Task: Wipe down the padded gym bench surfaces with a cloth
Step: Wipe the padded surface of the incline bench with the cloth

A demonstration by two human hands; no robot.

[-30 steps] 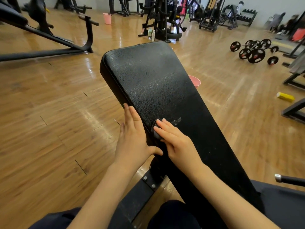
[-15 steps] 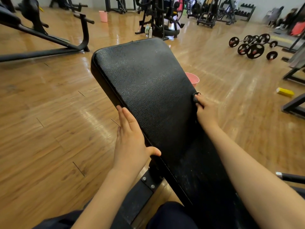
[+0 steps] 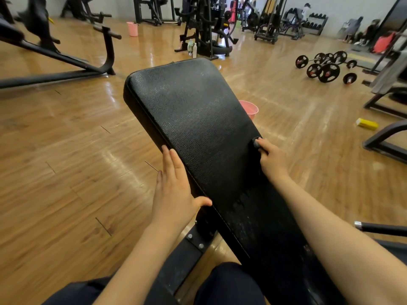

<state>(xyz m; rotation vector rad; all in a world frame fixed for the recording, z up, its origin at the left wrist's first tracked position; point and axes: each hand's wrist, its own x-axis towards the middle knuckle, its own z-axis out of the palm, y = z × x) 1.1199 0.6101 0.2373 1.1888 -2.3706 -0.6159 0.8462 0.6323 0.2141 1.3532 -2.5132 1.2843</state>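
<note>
Two bare hands work on the inclined black padded vinyl bench back, which runs from 5 o'clock near the wearer up toward 11 o'clock across the view. Left hand lies flat along the pad's 9 o'clock edge, fingers straight and released, thumb hooked over the seam onto the top face, apparently steadying the pad. Right hand sits at the opposite, 3 o'clock edge, fingers curled and grasping a small dark wadded cloth, pressed against the pad's rim. Streaky damp marks show low on the pad toward 5 o'clock; the upper half looks dry and dull, so much of the surface probably awaits wiping. Just beyond the 3 o'clock edge, partly hidden behind the pad, stands a pink plastic bucket on the glossy wooden plank floor. Risks, as judged: the cloth is bunched very small, so each pass covers a narrow band and strips may be missed; worked right at the rim, it may slip off the edge and drop to the floor.
</note>
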